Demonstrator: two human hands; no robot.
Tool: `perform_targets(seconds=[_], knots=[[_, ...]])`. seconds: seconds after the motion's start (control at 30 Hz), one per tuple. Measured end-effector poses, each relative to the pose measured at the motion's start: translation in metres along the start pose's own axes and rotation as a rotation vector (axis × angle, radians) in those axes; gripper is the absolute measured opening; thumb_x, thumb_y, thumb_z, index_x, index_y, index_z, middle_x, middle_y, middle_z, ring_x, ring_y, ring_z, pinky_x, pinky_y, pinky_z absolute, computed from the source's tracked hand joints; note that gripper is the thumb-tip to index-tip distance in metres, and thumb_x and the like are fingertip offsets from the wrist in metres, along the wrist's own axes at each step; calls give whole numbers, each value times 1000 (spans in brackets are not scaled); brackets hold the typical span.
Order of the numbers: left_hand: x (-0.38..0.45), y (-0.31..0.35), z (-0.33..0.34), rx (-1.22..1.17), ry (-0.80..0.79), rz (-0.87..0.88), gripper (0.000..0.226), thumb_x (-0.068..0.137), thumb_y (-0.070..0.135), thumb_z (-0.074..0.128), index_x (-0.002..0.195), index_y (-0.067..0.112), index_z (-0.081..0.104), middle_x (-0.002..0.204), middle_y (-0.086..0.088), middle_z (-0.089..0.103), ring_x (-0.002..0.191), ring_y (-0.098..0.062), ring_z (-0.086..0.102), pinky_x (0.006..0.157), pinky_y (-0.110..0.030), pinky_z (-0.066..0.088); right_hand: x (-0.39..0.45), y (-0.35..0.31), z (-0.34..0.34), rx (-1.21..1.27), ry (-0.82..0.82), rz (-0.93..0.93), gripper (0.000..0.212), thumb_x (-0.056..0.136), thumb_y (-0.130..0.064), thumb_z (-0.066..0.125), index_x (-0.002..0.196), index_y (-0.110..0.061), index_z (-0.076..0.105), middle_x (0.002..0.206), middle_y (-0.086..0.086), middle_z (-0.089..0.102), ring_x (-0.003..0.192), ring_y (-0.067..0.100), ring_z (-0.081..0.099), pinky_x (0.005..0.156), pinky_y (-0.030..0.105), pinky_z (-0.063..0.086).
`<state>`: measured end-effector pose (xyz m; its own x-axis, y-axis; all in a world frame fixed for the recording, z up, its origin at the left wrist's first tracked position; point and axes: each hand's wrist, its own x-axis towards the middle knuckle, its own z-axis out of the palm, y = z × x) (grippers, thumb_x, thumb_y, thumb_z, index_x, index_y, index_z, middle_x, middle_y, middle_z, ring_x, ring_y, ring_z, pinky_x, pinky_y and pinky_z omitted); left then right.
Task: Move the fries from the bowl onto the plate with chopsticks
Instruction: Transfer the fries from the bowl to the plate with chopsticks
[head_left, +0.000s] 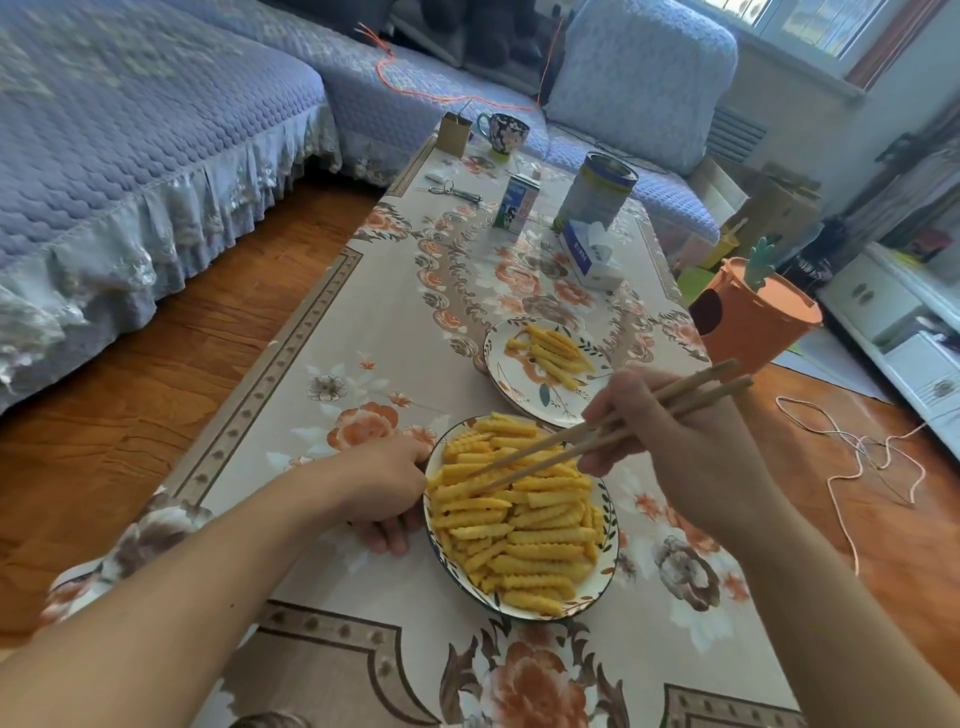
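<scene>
Her right hand (691, 441) pinches the chopsticks (597, 436), tips down among the fries (519, 519) lying crosswise in the bowl (610, 561), left hand (382, 488) gripping its rim, the plate (501, 382) just beyond.

The bowl (609, 558) stands in the lower middle of the frame; it is white with a dark patterned rim and is heaped with yellow crinkle-cut fries (524, 525). The plate (511, 382), white with a leaf pattern, lies just beyond it, toward the upper right, and carries a few fries (553, 349) already. Two wooden chopsticks (597, 436) slant down from the right, and their tips touch the pile near the bowl's left side.
</scene>
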<state>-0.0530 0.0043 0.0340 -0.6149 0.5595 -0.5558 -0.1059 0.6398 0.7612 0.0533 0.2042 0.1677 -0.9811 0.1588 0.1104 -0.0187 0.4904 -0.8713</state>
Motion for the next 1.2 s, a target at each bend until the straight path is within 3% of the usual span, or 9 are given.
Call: perform_targets(seconds=[0.1,0.33,0.47,0.6,0.77,0.9,1.03,1.2], knots=[[-3,1,1,5,-2,28,23,99,27,54,116,20,68,92,-16,74,59,-22,72,57,-34,61,-2,-5,-9,-31,35,-16,31,95,-24,56,84,0,72,66,17,70,55,27,72,55,26,60],[2,-1,0,7,-21,12,21,99,28,55,115,21,66,93,-14,74,60,-23,73,58,-36,62,49,23,-30,-5,335,14,30,106,-21,51,90,-3,70,71,17,72,60,28,73,59,32,64],[3,-1,-1,2,-28,4,22,99,27,52,116,22,66,95,-14,74,62,-24,74,58,-36,62,100,64,-21,6,396,83,31,107,-25,52,97,-1,70,80,27,72,60,23,73,63,34,65],[4,-1,-2,-10,-34,-4,22,100,26,52,117,23,65,94,-13,73,61,-23,74,59,-37,62,132,83,-3,-37,418,87,24,105,-26,56,90,-12,70,71,15,72,61,23,74,70,47,65],[6,-2,-4,-33,-47,-21,21,100,26,52,118,23,64,93,-13,72,63,-25,74,61,-39,63,149,93,3,-38,404,133,30,105,-34,56,84,-16,70,65,8,72,69,38,75,74,59,62],[6,-1,-6,-29,-44,-31,23,100,25,50,119,25,64,93,-14,72,63,-25,75,59,-37,62,136,83,1,3,435,147,40,107,-36,51,82,-8,66,70,19,72,63,36,73,70,54,63],[1,1,-6,-3,-29,-30,23,100,26,51,118,23,65,95,-17,73,65,-25,76,61,-38,63,89,59,-17,172,516,139,43,107,-35,49,84,-2,65,61,11,70,54,25,72,59,38,64],[-4,4,-2,13,10,-18,20,99,29,55,113,26,69,91,-18,75,63,-28,75,56,-36,61,5,42,-58,259,690,218,50,106,-44,46,87,-1,63,59,9,69,56,27,72,56,35,63]])
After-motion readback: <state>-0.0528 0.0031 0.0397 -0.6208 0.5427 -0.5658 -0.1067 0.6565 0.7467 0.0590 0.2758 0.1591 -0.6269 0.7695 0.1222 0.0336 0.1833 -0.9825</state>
